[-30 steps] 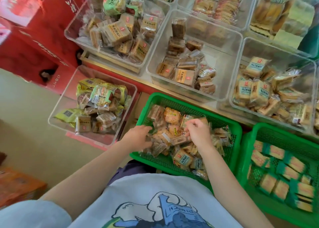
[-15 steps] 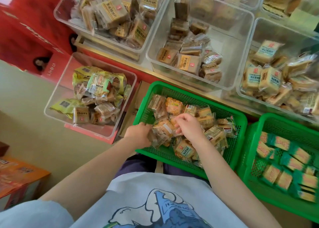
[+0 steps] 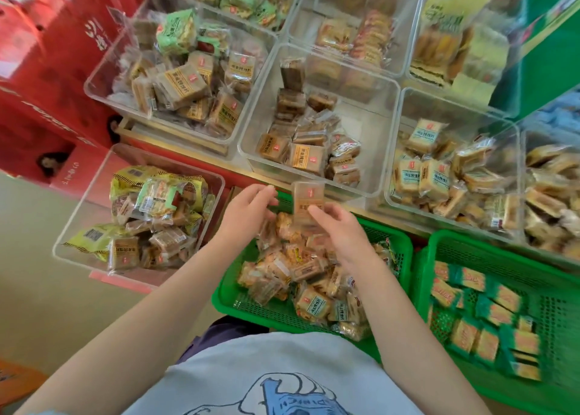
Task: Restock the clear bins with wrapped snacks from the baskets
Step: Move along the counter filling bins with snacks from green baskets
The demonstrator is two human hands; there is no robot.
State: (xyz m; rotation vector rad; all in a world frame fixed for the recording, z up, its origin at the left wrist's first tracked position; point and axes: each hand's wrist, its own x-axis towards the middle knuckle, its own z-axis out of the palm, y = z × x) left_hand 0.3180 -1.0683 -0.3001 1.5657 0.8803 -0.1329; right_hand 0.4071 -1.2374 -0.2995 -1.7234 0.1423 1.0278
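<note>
A wrapped snack (image 3: pixel 307 202) is held up above the far end of the left green basket (image 3: pixel 396 251), just short of the near wall of the middle clear bin (image 3: pixel 317 113). It is a flat, oblong packet in clear film with a tan-brown cake inside, a small red mark near its top and a band of dark print across its middle; motion blur softens the rest.

The right hand (image 3: pixel 340 235) pinches the packet's lower end, fingertips (image 3: pixel 315 210) curled onto its front face, so its grip is closed on the snack. The left hand (image 3: pixel 248 215) hangs just beside the packet's left edge with fingers loosely curved; its fingertips come close to the wrapper, but whether they touch it I cannot tell. Its grip looks half spread and holds nothing clearly.

The packet stands nearly upright in the view, its long axis running from the hand toward the clear bin, the red-marked end pointing away from the person, printed face turned to the camera.

Beneath the hands, the left green basket is heaped with similar clear-wrapped cakes. A second green basket (image 3: pixel 439 245) to the right holds green-edged packets. More clear bins of snacks lie to the left (image 3: pixel 216 182) and right (image 3: pixel 405 100).
</note>
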